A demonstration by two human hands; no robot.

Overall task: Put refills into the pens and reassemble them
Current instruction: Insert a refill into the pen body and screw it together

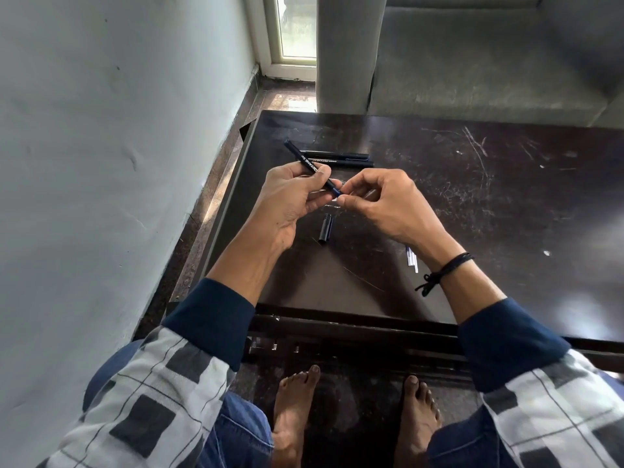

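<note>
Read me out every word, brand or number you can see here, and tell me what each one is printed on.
"OCTANE": white print on the dark held pen, gripped in the left hand; the smaller letters beside it are too blurred to read.
White print on the lying pen beyond the hands: too small to read.
No other text is readable.

Left hand (290, 201) grips the pen (305, 162); right hand (385, 206) fingers (351, 185) pinch its near end.
</note>
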